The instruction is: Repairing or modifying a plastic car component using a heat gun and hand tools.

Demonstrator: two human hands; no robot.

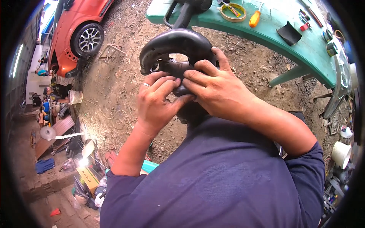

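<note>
From above, the left hand (157, 93) bunches bent fingers against a curved black part (173, 43); the right hand (215, 83) stretches one finger to its rim, others curled; I can't tell what they pinch. It's near the green table (270, 29).

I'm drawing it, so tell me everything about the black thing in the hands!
The black thing has a thick, smooth, slightly shiny arch, maybe plastic, with gaps beneath it and a middle piece. It is held in front of the shirt, arch on the far side. The left hand touches its lower part; the right hand reaches up its right side. They hide some of it.
</note>
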